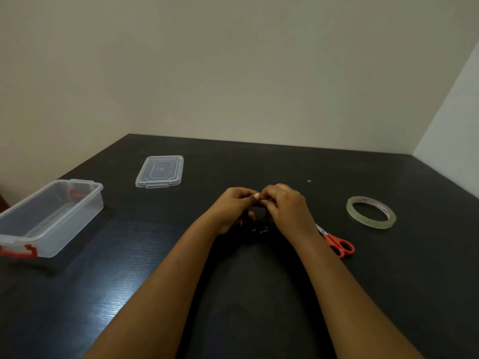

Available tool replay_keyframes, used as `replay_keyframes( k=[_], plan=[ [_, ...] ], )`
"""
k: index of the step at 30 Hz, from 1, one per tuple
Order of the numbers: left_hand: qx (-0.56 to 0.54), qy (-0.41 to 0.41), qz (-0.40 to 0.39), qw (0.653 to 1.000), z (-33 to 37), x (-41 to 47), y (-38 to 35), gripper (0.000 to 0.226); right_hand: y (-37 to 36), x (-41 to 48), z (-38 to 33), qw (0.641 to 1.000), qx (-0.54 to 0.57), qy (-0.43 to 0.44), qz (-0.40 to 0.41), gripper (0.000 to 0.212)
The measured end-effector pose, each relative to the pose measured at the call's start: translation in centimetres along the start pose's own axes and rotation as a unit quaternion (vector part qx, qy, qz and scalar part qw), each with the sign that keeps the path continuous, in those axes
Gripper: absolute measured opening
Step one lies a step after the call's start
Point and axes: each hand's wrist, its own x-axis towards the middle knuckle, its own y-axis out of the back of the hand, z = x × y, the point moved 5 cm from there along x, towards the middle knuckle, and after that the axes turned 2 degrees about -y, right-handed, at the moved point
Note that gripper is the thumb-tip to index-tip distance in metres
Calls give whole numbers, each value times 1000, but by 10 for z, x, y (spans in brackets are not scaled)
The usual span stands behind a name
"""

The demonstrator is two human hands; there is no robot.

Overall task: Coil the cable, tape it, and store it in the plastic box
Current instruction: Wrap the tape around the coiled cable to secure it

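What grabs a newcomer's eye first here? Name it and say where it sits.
The two hands, left hand and right hand, meet mid-table, pinching a black cable bundled between them. An open clear plastic box with red latches sits at far left, its lid lying apart behind it. A tape roll and orange-handled scissors lie right.

Bench (259, 294) is near-black with a fine woodgrain texture. Plastic box (51, 218) at the left is see-through with red-orange latches, and its lid (160, 171) is clear too. Cable (259, 224) is black. Scissors (339, 244) have orange-red handles. Tape roll (371, 212) on the right is clear-yellowish with reddish print inside. Wall (233, 60) is plain beige.
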Motion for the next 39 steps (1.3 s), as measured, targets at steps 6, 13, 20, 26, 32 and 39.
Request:
replay_keyframes(
  k=[6,13,20,26,32,39],
  plan=[
    [38,-3,45,998,-1,2,7,21,-2,-1,-5,999,25,24,-32,10],
    [46,14,55,997,-3,3,10,21,-5,-2,-8,997,9,48,-58,10],
    [86,-25,66,994,3,2,6,16,-6,-2,-10,997,-12,58,-47,11],
    [88,-6,51,995,2,3,3,17,-5,-1,-5,998,48,19,-24,9],
    [97,-7,45,994,3,3,2,18,-7,0,5,993,106,-51,-8,7],
    [87,-15,49,995,3,2,2,20,-5,0,8,986,138,-92,11,8]
  ],
)
